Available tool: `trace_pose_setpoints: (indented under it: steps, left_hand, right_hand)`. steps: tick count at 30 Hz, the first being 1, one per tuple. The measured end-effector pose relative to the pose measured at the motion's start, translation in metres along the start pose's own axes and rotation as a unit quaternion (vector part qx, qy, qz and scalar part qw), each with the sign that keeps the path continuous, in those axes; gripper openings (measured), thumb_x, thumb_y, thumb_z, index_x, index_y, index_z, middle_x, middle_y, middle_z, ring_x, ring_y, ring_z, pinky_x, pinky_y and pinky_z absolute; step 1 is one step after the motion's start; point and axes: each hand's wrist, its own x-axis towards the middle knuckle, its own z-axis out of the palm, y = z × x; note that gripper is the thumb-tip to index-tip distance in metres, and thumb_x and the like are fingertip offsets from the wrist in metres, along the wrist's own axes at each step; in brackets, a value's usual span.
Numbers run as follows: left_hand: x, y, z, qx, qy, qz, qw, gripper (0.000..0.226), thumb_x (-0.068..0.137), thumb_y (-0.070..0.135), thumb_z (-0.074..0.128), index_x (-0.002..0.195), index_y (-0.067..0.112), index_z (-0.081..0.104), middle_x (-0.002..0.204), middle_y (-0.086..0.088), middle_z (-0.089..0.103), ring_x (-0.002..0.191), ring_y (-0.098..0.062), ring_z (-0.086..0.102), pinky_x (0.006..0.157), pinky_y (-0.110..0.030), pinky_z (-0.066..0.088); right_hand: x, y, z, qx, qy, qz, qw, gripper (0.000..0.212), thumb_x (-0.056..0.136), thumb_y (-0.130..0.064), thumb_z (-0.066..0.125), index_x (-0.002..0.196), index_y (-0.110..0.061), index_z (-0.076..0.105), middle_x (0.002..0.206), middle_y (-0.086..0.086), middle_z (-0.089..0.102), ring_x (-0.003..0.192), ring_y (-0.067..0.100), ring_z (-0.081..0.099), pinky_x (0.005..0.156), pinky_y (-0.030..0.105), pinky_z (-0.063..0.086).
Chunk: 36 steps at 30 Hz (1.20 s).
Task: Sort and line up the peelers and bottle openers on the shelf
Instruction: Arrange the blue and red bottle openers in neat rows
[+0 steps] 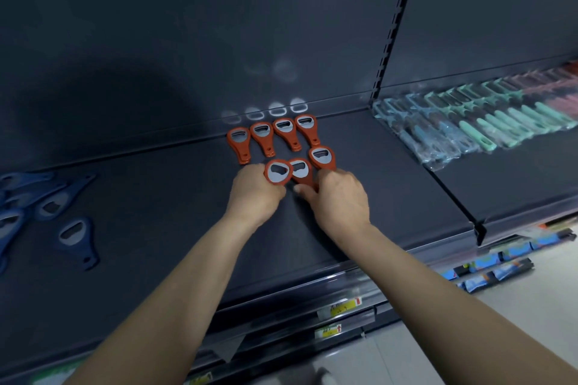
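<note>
Several red bottle openers lie in a back row [283, 130] near the rear of the dark shelf [156, 228]. In front of them a second row holds a red opener at the right [322, 157] and a middle one [301, 169]. My left hand [255, 194] grips a third red opener [278, 172] by its handle, its head sticking out above my fingers. My right hand [339, 197] lies over the handles of the middle and right openers, fingers curled onto the middle one. Loose blue bottle openers [75, 236] lie scattered at the far left.
Packaged peelers in blue, green and pink [475, 122] are lined up on the neighbouring shelf section to the right, past the slotted upright [394, 40]. Yellow price labels [339, 309] run along the shelf's front edge. Lower shelves hold blue packets [497, 266].
</note>
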Motion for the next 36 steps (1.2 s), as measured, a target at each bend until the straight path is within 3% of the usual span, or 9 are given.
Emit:
trace_pose_setpoints:
  steps: [5,7,10,13,19,24,26,30,36]
  left_hand:
    - [0.001,0.008,0.011,0.049,0.063,0.012,0.997,0.012,0.080,0.014,0.066,0.081,0.002,0.069,0.081,-0.006,0.070,0.077,-0.022,0.062,0.069,-0.029,0.049]
    - [0.001,0.011,0.016,0.030,0.064,-0.005,0.997,0.012,0.079,0.016,0.067,0.081,0.004,0.070,0.081,-0.004,0.069,0.076,-0.021,0.062,0.065,-0.028,0.049]
    - [0.001,0.018,0.027,0.020,0.068,-0.035,0.997,0.013,0.079,0.019,0.070,0.084,0.007,0.071,0.089,-0.006,0.070,0.082,-0.023,0.064,0.062,-0.026,0.046]
    - [0.001,0.024,0.038,0.025,0.082,-0.045,0.995,0.013,0.080,0.017,0.067,0.085,0.005,0.071,0.095,-0.010,0.068,0.089,-0.027,0.065,0.070,-0.031,0.052]
    - [-0.004,0.033,0.047,0.049,0.084,-0.057,0.994,0.048,0.073,0.030,0.076,0.106,0.001,0.056,0.105,-0.014,0.063,0.089,-0.035,0.065,0.077,-0.042,0.056]
    - [-0.014,0.030,0.045,0.064,0.031,-0.036,0.997,0.058,0.068,0.026,0.081,0.115,0.007,0.052,0.110,-0.010,0.060,0.099,-0.029,0.061,0.082,-0.042,0.054]
    - [-0.019,0.027,0.046,0.099,0.027,-0.013,0.995,0.061,0.068,0.028,0.081,0.118,0.010,0.053,0.112,-0.008,0.056,0.101,-0.026,0.058,0.082,-0.034,0.050]
    - [-0.027,0.024,0.050,0.131,0.061,0.040,0.989,0.048,0.077,0.021,0.076,0.121,0.015,0.057,0.110,-0.005,0.046,0.102,-0.024,0.054,0.078,-0.024,0.039]
    - [-0.027,0.018,0.057,0.130,0.096,0.088,0.983,0.022,0.077,0.012,0.074,0.099,0.007,0.069,0.098,-0.006,0.052,0.086,-0.024,0.058,0.078,-0.032,0.049]
  right_hand:
    - [0.003,0.013,-0.009,0.026,-0.010,-0.046,0.999,0.020,0.089,-0.018,0.052,0.085,-0.001,0.061,0.089,0.013,0.059,0.088,0.031,0.053,0.065,0.032,0.040]
    - [0.008,0.021,-0.013,0.019,0.008,-0.039,0.999,0.017,0.088,-0.013,0.049,0.085,0.000,0.059,0.085,0.011,0.054,0.088,0.031,0.052,0.063,0.030,0.036]
    - [0.017,0.031,-0.016,0.031,0.009,-0.009,0.999,0.020,0.090,-0.022,0.055,0.095,-0.002,0.057,0.096,0.013,0.057,0.094,0.032,0.054,0.067,0.031,0.037]
    - [0.021,0.034,-0.014,0.040,-0.027,0.009,0.999,0.033,0.087,-0.031,0.061,0.105,-0.004,0.055,0.106,0.015,0.058,0.098,0.033,0.055,0.075,0.034,0.042]
    - [0.027,0.035,-0.011,0.050,-0.039,-0.001,0.998,0.026,0.084,-0.025,0.062,0.093,-0.006,0.047,0.103,0.016,0.059,0.093,0.035,0.056,0.065,0.031,0.036]
    - [0.030,0.037,-0.014,0.050,-0.058,0.009,0.997,0.026,0.084,-0.024,0.060,0.086,-0.011,0.038,0.098,0.017,0.062,0.091,0.037,0.058,0.063,0.031,0.036]
    - [0.031,0.037,-0.014,0.046,-0.060,0.014,0.997,0.026,0.084,-0.024,0.059,0.085,-0.010,0.038,0.096,0.017,0.062,0.090,0.037,0.058,0.062,0.031,0.036]
    - [0.031,0.040,-0.016,0.043,-0.062,0.021,0.997,0.022,0.084,-0.022,0.058,0.083,-0.008,0.040,0.094,0.016,0.062,0.089,0.037,0.058,0.061,0.031,0.036]
    - [0.031,0.041,-0.016,0.048,-0.061,0.027,0.997,0.021,0.084,-0.022,0.057,0.084,-0.009,0.041,0.097,0.018,0.063,0.092,0.039,0.059,0.063,0.031,0.038]
